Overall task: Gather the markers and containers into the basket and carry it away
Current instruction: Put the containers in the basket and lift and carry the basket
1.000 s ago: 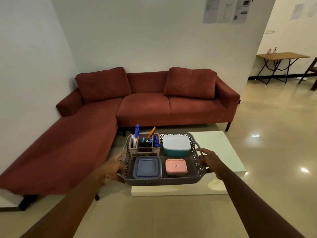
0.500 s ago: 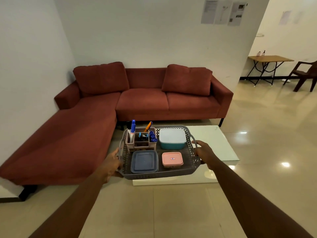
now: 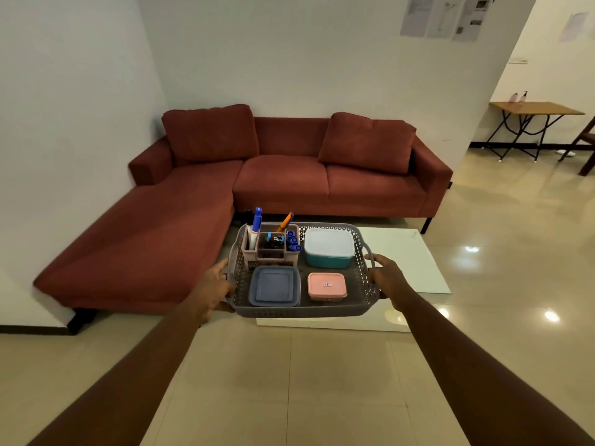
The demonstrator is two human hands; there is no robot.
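A: Head view: is the basket [image 3: 302, 312] loaded?

B: Yes. Marker holder [image 3: 269, 247], teal container [image 3: 328, 249], blue container [image 3: 274, 286] and pink container [image 3: 326, 286] sit inside. Left hand [image 3: 214, 284] and right hand [image 3: 388, 278] each clench a side handle.

A: What changed?

B: The basket has drawn back from the white desk [image 3: 415, 268], held over the floor. Gathering looks done; carrying is underway.

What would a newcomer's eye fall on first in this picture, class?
First, the grey basket held out at centre, left hand and right hand gripping its sides. Inside sit three lidded containers and a marker holder. Behind it, a red corner sofa against the wall.
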